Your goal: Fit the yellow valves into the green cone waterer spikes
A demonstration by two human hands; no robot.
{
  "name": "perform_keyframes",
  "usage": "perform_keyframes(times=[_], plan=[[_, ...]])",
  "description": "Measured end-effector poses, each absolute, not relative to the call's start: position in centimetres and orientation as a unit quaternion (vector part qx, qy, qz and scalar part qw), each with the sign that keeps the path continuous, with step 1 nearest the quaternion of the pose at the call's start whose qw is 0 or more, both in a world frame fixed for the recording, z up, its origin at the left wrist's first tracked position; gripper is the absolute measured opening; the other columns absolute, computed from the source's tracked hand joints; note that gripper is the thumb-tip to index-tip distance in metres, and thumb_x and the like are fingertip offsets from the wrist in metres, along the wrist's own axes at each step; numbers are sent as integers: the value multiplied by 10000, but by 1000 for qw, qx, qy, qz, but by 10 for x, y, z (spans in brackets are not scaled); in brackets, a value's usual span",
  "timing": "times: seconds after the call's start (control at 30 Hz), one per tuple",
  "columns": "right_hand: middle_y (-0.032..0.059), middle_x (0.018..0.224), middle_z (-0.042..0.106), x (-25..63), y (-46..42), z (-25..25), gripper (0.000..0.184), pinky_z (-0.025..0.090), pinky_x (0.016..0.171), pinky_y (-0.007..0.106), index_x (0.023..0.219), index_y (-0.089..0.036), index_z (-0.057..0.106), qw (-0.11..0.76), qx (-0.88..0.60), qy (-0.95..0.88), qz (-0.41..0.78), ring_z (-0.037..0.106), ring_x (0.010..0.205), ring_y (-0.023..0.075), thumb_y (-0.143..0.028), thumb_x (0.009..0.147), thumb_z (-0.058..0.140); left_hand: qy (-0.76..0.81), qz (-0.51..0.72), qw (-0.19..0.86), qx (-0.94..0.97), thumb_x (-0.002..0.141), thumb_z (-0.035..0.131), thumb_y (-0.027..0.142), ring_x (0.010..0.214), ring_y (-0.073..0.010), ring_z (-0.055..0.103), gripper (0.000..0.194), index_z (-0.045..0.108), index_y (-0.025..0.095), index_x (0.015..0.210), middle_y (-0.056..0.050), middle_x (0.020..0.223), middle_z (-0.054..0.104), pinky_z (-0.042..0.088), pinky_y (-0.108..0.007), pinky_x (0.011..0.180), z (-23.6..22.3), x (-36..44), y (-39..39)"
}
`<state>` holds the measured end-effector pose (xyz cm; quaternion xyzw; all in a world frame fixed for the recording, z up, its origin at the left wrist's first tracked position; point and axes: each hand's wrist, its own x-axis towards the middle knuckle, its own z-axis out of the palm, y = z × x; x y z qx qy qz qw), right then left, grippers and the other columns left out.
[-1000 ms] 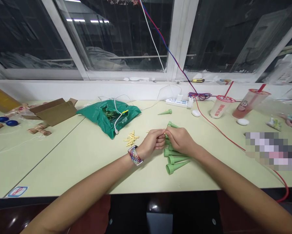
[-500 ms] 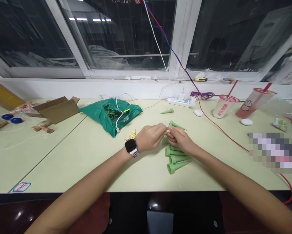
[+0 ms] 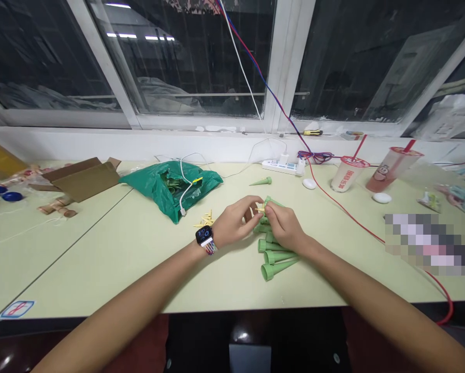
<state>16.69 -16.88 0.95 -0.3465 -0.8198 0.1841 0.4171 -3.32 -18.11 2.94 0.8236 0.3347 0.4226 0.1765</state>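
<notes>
A small pale yellow pointed piece (image 3: 260, 209) sticks out of my right hand (image 3: 289, 226), whose thumb and fingers pinch it. My left hand (image 3: 235, 221), a watch on its wrist, is right beside the piece with thumb and fingers curved apart. Below and behind my right hand lie several green hollow plastic spikes (image 3: 269, 271) in a row, wide ends to the left; the hand covers part of them. Another green spike (image 3: 261, 181) lies alone farther back. Next to my left wrist is a small pile of yellow pointed pieces (image 3: 204, 219).
An opened green plastic bag (image 3: 166, 199) with green items inside lies back left, a white cable across it. Farther left are a cardboard box (image 3: 85, 181) and wooden toys (image 3: 57, 206). A power strip (image 3: 282, 167), two drink cups (image 3: 349, 173) and a red cable (image 3: 347, 215) are right.
My left fingers have spread from their pinch against my right fingertips, so more of the yellow piece shows. The view has shifted slightly to the right.
</notes>
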Motion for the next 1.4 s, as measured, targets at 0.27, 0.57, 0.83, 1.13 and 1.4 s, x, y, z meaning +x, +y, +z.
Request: perform_keyframes(times=[0.27, 0.57, 0.83, 1.13, 1.4], plan=[[-14, 668, 418, 164, -165, -1, 418, 323, 640, 333, 773, -247, 381, 428, -323, -795, 284, 406, 624, 186, -467, 1119, 304, 310, 339, 6, 888, 1089, 474, 331, 802, -155, 715, 216, 649, 206, 1103, -56, 977, 769, 510, -271, 721, 20, -44, -167], [-11, 685, 457, 168, -160, -1, 342, 323, 645, 333, 810, -243, 390, 401, -310, -834, 218, 428, 622, 182, -379, 1116, 316, 295, 359, 69, 883, 1024, 552, 274, 823, -149, 724, 198, 524, 204, 1207, -53, 1022, 715, 549, -274, 741, 27, -44, -172], [-25, 667, 412, 165, -157, -6, 382, 314, 627, 326, 780, -238, 384, 425, -311, -811, 253, 397, 613, 169, -398, 1121, 320, 260, 364, -52, 893, 1067, 500, 230, 862, -196, 663, 85, 578, 196, 1066, -72, 925, 681, 532, -324, 773, 24, -43, -165], [-36, 646, 392, 163, -158, -7, 408, 306, 627, 328, 765, -236, 384, 429, -312, -798, 288, 374, 603, 161, -424, 1122, 327, 282, 428, 8, 859, 1002, 639, 295, 800, -160, 684, 264, 539, 202, 1228, -33, 914, 681, 539, -286, 750, 16, -44, -169], [-40, 635, 402, 162, -160, -5, 459, 320, 630, 326, 741, -235, 403, 448, -315, -767, 334, 372, 597, 153, -490, 1117, 339, 263, 400, 5, 878, 1050, 542, 226, 867, -182, 657, 155, 643, 202, 1165, -75, 973, 691, 536, -318, 796, 19, -44, -166]])
